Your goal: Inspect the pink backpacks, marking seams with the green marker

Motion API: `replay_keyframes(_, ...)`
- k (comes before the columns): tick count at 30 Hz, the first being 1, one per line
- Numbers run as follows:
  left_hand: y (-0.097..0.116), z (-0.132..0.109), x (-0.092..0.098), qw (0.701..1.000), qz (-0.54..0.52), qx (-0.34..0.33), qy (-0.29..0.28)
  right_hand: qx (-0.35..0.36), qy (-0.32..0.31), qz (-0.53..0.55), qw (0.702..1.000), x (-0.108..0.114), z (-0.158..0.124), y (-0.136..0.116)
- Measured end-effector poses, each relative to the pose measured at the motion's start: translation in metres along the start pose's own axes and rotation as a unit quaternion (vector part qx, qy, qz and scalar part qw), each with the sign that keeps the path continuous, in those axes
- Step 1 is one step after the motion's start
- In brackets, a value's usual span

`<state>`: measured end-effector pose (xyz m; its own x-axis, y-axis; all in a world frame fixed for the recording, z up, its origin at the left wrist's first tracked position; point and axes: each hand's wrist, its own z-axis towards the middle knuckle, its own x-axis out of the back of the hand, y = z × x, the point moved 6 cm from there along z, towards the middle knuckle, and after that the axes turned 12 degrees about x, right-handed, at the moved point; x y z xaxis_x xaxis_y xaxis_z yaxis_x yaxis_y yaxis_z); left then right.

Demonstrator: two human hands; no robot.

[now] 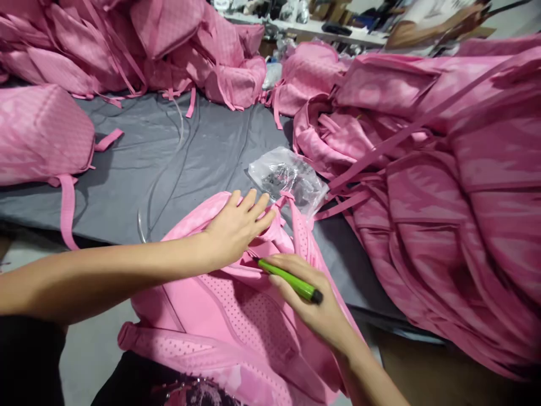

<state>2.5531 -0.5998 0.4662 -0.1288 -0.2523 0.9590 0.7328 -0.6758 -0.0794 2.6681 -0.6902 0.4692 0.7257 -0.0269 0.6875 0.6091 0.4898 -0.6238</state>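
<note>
A pink backpack (198, 301) lies across my lap and the table edge, its dotted back padding and shoulder straps facing up. My left hand (236, 228) presses on its upper part, palm down with the fingers spread. My right hand (306, 287) is closed around a green pen-shaped tool (291, 279) with a black rear end. Its dark narrow tip points left into the fabric fold just below my left hand; whether it touches the cloth I cannot tell. Beyond the backpack's top lies a crumpled clear plastic bag (287, 172), partly behind a strap.
Pink backpacks are heaped on the right (426, 197) and along the back left (169, 34). Another pink backpack (46, 135) lies at the left. A clear tube (171, 160) crosses the grey table cover (215, 141). A person's arm (439, 28) shows at the upper right.
</note>
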Motion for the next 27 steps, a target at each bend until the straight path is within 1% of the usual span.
replay_keyframes(2, 0.0, 0.005, -0.003, 1.0, -0.005, 0.007, -0.012, 0.006, -0.051, -0.013, 0.999, -0.006, 0.011, 0.002)
replay_keyframes(4, 0.0, 0.01, -0.007, 0.999, -0.009, 0.012, -0.032, 0.023, -0.104, -0.071, 0.992, -0.011, 0.016, 0.004)
replay_keyframes(6, 0.001, 0.015, -0.01, 0.999, -0.01, 0.01, -0.047, 0.033, -0.13, -0.141, 0.981, -0.013, 0.014, 0.006)
replay_keyframes(8, 0.002, 0.018, -0.012, 0.999, -0.008, 0.006, -0.05, 0.042, -0.12, -0.184, 0.975, -0.011, 0.009, 0.008)
replay_keyframes(10, 0.003, 0.021, -0.014, 0.999, -0.002, 0.003, -0.048, 0.049, -0.1, -0.184, 0.977, -0.009, 0.003, 0.009)
replay_keyframes(13, 0.004, 0.023, -0.018, 0.999, 0.005, 0.004, -0.048, 0.042, -0.081, -0.151, 0.984, -0.009, 0.0, 0.015)
replay_keyframes(17, 0.008, 0.024, -0.02, 0.999, -0.014, -0.013, -0.042, 0.033, -0.056, -0.065, 0.996, -0.01, 0.004, 0.021)
replay_keyframes(19, 0.01, 0.025, -0.022, 0.999, -0.019, -0.021, -0.044, 0.038, -0.06, -0.054, 0.996, -0.013, 0.008, 0.021)
replay_keyframes(22, 0.009, 0.027, -0.026, 0.998, 0.008, -0.013, -0.058, 0.033, -0.08, -0.118, 0.989, -0.015, 0.009, 0.02)
replay_keyframes(24, 0.009, 0.028, -0.026, 0.997, 0.024, -0.017, -0.067, 0.029, -0.076, -0.16, 0.984, -0.016, 0.007, 0.019)
replay_keyframes(27, 0.017, 0.028, -0.024, 0.994, 0.024, -0.078, -0.076, 0.036, -0.053, -0.164, 0.984, -0.017, 0.002, 0.02)
